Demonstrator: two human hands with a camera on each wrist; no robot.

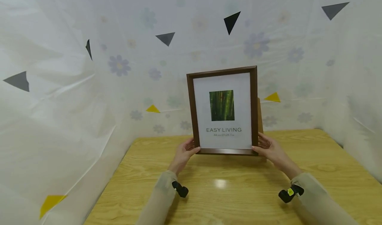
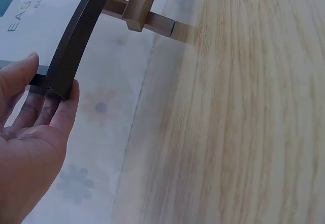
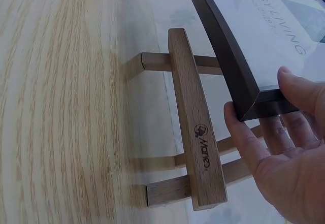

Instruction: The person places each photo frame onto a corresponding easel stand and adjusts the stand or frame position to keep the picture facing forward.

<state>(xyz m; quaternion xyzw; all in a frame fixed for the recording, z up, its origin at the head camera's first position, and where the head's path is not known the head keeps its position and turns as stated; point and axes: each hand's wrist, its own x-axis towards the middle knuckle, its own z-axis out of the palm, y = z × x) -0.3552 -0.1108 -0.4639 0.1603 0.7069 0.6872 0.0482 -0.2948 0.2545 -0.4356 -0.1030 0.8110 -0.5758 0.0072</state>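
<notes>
Pinching lower corners, left hand (image 1: 182,153) and right hand (image 1: 274,153) hold a picture frame (image 1: 222,110) before an easel (image 3: 195,117).

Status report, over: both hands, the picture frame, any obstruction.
Left hand, right hand gripping picture frame at lower corners. Frame's bottom edge apart from front bar of wooden easel behind. No obstruction seen.

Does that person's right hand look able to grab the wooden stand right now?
Probably not without letting go: the right hand is gripping the picture frame by a corner. The wooden stand is close by, though, its lettered side looking uncovered.
</notes>
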